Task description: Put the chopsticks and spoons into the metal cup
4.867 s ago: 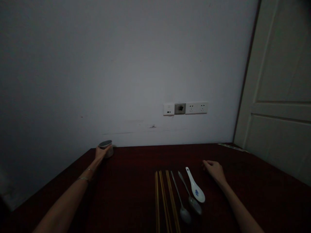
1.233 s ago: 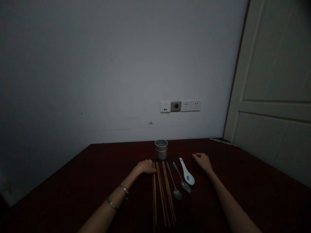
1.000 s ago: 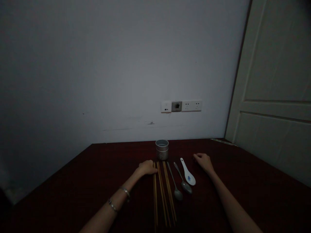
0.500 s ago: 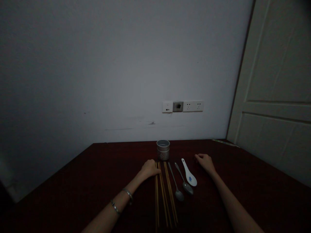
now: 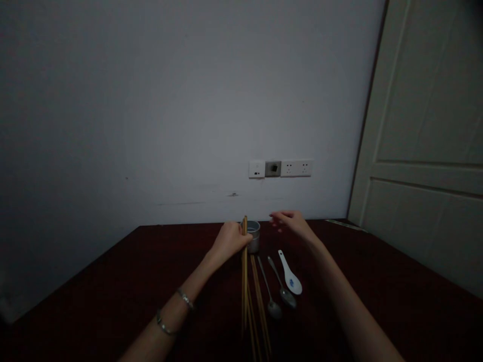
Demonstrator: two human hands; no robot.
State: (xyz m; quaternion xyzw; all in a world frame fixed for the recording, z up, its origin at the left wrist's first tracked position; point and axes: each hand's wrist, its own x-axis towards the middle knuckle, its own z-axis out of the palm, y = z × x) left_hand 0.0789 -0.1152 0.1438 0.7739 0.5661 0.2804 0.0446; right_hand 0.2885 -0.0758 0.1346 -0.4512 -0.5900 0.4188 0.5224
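Observation:
My left hand point(image 5: 228, 241) is closed around the upper part of some chopsticks point(image 5: 245, 271), whose tops stick up above the fingers. Right behind that hand stands a grey metal cup point(image 5: 255, 245), partly covered by it. My right hand point(image 5: 292, 223) hovers to the right of the cup with its fingers loosely apart and nothing in them. More wooden chopsticks point(image 5: 260, 301) lie side by side on the table. Beside them are a long metal spoon point(image 5: 274, 310), a second metal spoon point(image 5: 287, 297) and a white soup spoon point(image 5: 292, 281) with a blue mark.
The dark red table point(image 5: 181, 271) runs back to a pale wall point(image 5: 188, 125). Sockets and a switch point(image 5: 273, 169) sit on the wall above the cup. A panelled door point(image 5: 422, 141) is at the right, and a thin strip point(image 5: 346, 225) lies near the back right edge.
My left hand has raised chopsticks off the table and moved up toward the cup. My right hand has lifted from the table and moved left, closer to the cup.

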